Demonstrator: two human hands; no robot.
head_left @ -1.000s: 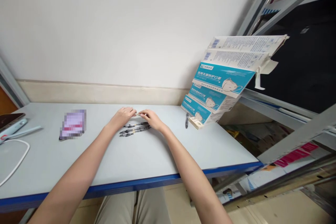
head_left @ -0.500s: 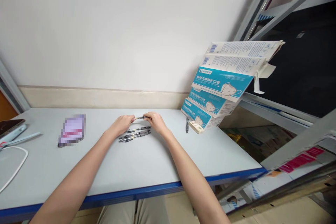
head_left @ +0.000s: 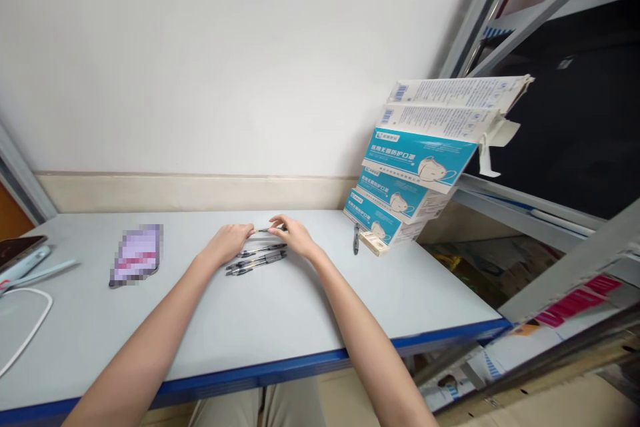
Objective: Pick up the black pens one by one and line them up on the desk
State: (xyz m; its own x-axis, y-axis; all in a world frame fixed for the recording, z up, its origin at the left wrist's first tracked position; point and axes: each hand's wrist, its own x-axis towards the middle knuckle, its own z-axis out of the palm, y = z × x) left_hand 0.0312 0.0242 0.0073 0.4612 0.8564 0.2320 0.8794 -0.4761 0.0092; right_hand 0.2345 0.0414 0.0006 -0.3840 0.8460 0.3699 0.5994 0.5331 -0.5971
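My left hand [head_left: 231,242] is closed around one end of a slim pen [head_left: 262,230], held just above the table behind a small group of pens. At the pen's other end is my right hand [head_left: 295,235], its thumb and index finger slightly parted around the barrel. The part of the pen inside each hand is hidden. In front of the hands, several clear-and-black pens [head_left: 257,263] lie side by side on the table, pointing left to right.
At right, blue-and-white mask boxes [head_left: 400,193] stand in a leaning stack. A dark grey pen-like piece [head_left: 356,240] and a small cream box [head_left: 374,243] lie before them. A blurred purple item [head_left: 136,255], a phone [head_left: 20,248] and a white cable [head_left: 43,320] are at left.
The pen between my hands shows more clearly than a second ago. My right thumb and index finger have parted somewhat. The whole view has shifted slightly; the pens on the table stay put.
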